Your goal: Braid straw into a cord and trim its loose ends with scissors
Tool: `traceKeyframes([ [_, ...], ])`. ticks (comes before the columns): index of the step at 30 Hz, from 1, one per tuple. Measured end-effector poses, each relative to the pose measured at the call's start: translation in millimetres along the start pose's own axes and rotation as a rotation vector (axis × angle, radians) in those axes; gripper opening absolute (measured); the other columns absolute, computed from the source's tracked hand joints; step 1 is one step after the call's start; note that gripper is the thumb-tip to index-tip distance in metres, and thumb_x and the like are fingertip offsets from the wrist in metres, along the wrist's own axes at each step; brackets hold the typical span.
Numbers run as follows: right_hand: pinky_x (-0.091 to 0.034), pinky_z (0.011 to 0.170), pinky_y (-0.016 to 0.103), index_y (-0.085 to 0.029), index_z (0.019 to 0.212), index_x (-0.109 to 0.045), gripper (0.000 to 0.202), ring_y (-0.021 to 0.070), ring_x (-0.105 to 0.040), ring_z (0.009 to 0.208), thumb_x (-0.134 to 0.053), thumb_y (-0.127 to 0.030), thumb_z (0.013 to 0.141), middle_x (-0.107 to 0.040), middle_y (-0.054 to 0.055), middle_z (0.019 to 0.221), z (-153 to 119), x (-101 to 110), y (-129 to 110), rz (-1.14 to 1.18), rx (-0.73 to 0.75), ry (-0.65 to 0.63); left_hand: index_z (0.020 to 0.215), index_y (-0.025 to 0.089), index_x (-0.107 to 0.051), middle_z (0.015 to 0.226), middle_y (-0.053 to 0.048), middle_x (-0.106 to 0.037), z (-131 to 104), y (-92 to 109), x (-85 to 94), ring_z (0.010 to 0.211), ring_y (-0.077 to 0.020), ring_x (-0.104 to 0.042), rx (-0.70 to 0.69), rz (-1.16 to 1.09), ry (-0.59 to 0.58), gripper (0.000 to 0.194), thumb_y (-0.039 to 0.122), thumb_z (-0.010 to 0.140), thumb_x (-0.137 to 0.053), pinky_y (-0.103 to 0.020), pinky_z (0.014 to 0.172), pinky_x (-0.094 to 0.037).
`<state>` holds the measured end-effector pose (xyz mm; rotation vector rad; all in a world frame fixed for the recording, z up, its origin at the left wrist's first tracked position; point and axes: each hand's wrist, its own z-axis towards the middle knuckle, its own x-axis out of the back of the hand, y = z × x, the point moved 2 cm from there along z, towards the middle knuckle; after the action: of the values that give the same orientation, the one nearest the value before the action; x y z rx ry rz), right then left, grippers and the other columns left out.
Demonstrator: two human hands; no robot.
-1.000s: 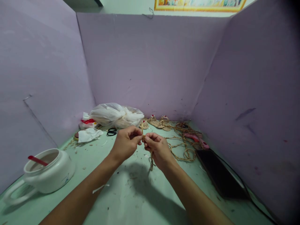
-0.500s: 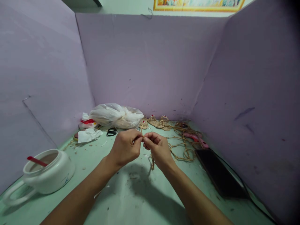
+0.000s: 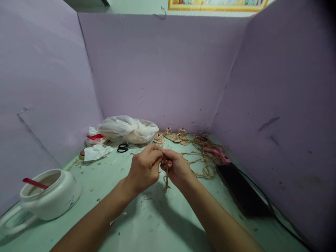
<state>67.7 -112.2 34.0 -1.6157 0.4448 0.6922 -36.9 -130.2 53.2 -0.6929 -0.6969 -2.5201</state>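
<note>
My left hand and my right hand meet over the middle of the table, fingertips pinched together. Between them runs a length of braided jute twine, whose lower end dangles below my right fingers. A thin tan strand end sticks up above the fingertips; the part inside the pinch is hidden. Behind my right hand, loose jute rope lies in loops. Several small woven jute pieces with red beads rest at the back, beyond both hands.
Black-handled scissors lie by a knotted plastic bag, with a crumpled white tissue to the left. A white mug-like pot holds a red stick. On the right are a pink-handled tool and a dark phone-like slab near a cable.
My hands have pressed closer together, and the right fingers have curled inward around the twine. More of the hanging braid shows below them. The view has shifted slightly.
</note>
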Motion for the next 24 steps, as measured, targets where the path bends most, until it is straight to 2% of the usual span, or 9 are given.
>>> traceKeyframes([
  [5, -0.02, 0.036, 0.014, -0.012, 0.06, -0.057, 0.014, 0.0019, -0.036, 0.041, -0.066, -0.019, 0.053, -0.046, -0.005, 0.049, -1, 0, -3, -0.015, 0.041, 0.073, 0.07, 0.014, -0.056, 0.086, -0.006, -0.049, -2, -1, 0.2, 0.071, -0.0106, -0.05, -0.018, 0.013, 0.099, 0.014, 0.007, 0.076, -0.046, -0.022, 0.061, -0.042],
  [9, -0.016, 0.035, 0.015, -0.014, 0.064, -0.057, 0.016, 0.0021, -0.037, 0.042, -0.066, -0.022, 0.054, -0.051, -0.003, 0.059, -3, 1, -4, -0.042, 0.063, 0.113, 0.072, 0.015, -0.055, 0.083, -0.005, -0.049, -5, 1, 0.5, 0.064, -0.009, -0.047, -0.111, 0.054, 0.196, 0.012, 0.006, 0.074, -0.048, -0.019, 0.053, -0.039],
  [12, -0.014, 0.035, 0.016, -0.015, 0.062, -0.055, 0.012, 0.0025, -0.034, 0.042, -0.063, -0.022, 0.056, -0.048, -0.005, 0.056, -5, 0, -4, -0.081, 0.081, 0.108, 0.075, 0.015, -0.053, 0.086, -0.006, -0.051, -8, 5, -4.1, 0.076, -0.0124, -0.051, -0.173, 0.085, 0.133, 0.013, 0.005, 0.074, -0.046, -0.021, 0.06, -0.043],
  [16, -0.018, 0.037, 0.017, -0.015, 0.052, -0.047, 0.009, 0.0028, -0.029, 0.04, -0.056, -0.016, 0.055, -0.039, -0.007, 0.047, -6, 0, -1, -0.12, 0.114, 0.124, 0.072, 0.015, -0.052, 0.09, -0.008, -0.053, -8, 11, -8.7, 0.083, -0.0143, -0.053, -0.177, 0.021, 0.02, 0.013, 0.005, 0.073, -0.044, -0.024, 0.067, -0.045],
  [19, -0.013, 0.036, 0.018, -0.016, 0.052, -0.048, 0.008, 0.0032, -0.027, 0.039, -0.055, -0.018, 0.055, -0.038, -0.007, 0.046, -6, -1, 0, -0.134, 0.094, 0.146, 0.066, 0.015, -0.05, 0.085, -0.007, -0.051, -3, 11, -1.6, 0.08, -0.0139, -0.051, -0.053, -0.101, 0.079, 0.013, 0.008, 0.075, -0.045, -0.024, 0.066, -0.044],
  [21, -0.009, 0.036, 0.019, -0.016, 0.055, -0.051, 0.007, 0.0033, -0.027, 0.039, -0.056, -0.02, 0.056, -0.042, -0.006, 0.048, -7, -2, -1, -0.153, 0.068, 0.133, 0.063, 0.015, -0.05, 0.085, -0.006, -0.048, 0, 7, 5.6, 0.073, -0.0119, -0.049, 0.098, -0.205, 0.136, 0.013, 0.012, 0.075, -0.046, -0.022, 0.058, -0.041],
  [24, -0.007, 0.037, 0.019, -0.015, 0.058, -0.055, 0.007, 0.003, -0.028, 0.039, -0.057, -0.021, 0.056, -0.049, -0.004, 0.052, -7, -3, -4, -0.19, 0.044, 0.058, 0.059, 0.014, -0.05, 0.086, -0.004, -0.046, 5, 0, 11.9, 0.061, -0.0076, -0.043, 0.285, -0.358, 0.142, 0.014, 0.015, 0.074, -0.049, -0.019, 0.047, -0.034],
])
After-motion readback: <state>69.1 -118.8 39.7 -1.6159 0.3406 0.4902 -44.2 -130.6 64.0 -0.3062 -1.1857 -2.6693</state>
